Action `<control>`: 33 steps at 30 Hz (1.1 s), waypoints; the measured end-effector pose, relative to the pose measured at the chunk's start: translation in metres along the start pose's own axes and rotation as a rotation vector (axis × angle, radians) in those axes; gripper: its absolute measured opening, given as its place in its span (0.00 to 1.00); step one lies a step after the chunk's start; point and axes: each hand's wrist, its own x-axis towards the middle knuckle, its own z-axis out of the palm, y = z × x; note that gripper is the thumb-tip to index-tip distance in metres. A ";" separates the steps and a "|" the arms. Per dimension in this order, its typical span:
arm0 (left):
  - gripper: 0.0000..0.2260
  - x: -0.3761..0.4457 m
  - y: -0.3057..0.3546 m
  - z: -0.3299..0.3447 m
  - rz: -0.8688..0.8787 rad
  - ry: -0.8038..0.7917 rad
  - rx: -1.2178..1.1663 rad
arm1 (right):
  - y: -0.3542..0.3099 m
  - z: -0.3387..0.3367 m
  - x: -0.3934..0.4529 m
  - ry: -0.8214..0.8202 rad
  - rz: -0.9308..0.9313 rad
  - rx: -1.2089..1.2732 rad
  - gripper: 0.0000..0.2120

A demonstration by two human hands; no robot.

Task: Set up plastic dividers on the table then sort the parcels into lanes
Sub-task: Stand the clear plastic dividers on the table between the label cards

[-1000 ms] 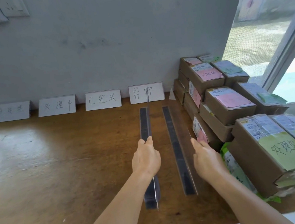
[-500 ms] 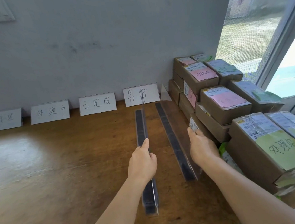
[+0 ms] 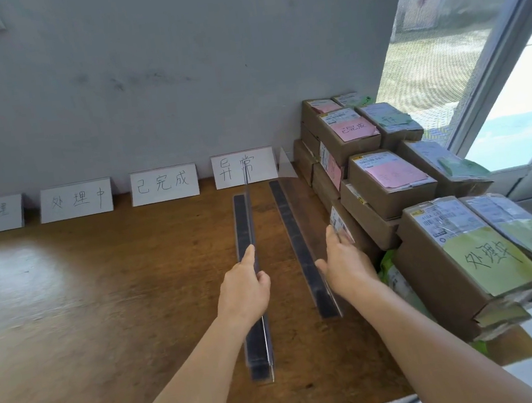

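Our left hand (image 3: 244,291) pinches the left divider's (image 3: 244,233) clear upright fin; our right hand (image 3: 344,263) grips the right divider (image 3: 299,247). They look light, stiff, slippery: we'd hold mid-length.

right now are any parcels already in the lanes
No, the parcels are all stacked at the table's right end, beside the dividers.

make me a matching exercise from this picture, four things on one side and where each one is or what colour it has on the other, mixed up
Things:
1. left hand
2. right hand
3. nearest box
4. sign cards

Descriptions:
A. leaning on the wall at the table's back edge
B. grips the left divider
C. on the right divider, by the box stack
D. has a green label

Pairs: 1-B, 2-C, 3-D, 4-A
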 end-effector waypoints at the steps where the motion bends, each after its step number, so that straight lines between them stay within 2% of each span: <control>1: 0.25 0.000 0.001 0.000 -0.004 -0.001 0.002 | 0.000 0.000 -0.001 0.001 0.002 0.004 0.36; 7: 0.22 -0.003 0.001 -0.005 -0.024 -0.033 -0.026 | -0.002 -0.003 -0.008 0.078 -0.042 0.042 0.38; 12: 0.21 -0.003 -0.004 -0.012 -0.026 -0.107 -0.060 | -0.024 0.006 -0.022 0.217 -0.208 0.069 0.36; 19: 0.21 -0.005 -0.011 -0.018 -0.032 -0.150 -0.099 | -0.045 0.029 -0.038 -0.009 -0.342 0.227 0.32; 25: 0.18 -0.007 -0.018 -0.027 -0.034 -0.066 -0.112 | -0.057 0.029 -0.044 -0.182 -0.359 0.254 0.33; 29: 0.13 -0.012 -0.021 -0.037 -0.028 0.103 -0.055 | -0.072 0.027 -0.053 -0.178 -0.357 0.256 0.27; 31: 0.12 -0.017 -0.025 -0.041 -0.062 0.126 -0.054 | -0.078 0.026 -0.056 -0.134 -0.361 0.217 0.21; 33: 0.11 -0.021 -0.032 -0.044 -0.067 0.125 -0.037 | -0.085 0.026 -0.059 -0.095 -0.355 0.154 0.20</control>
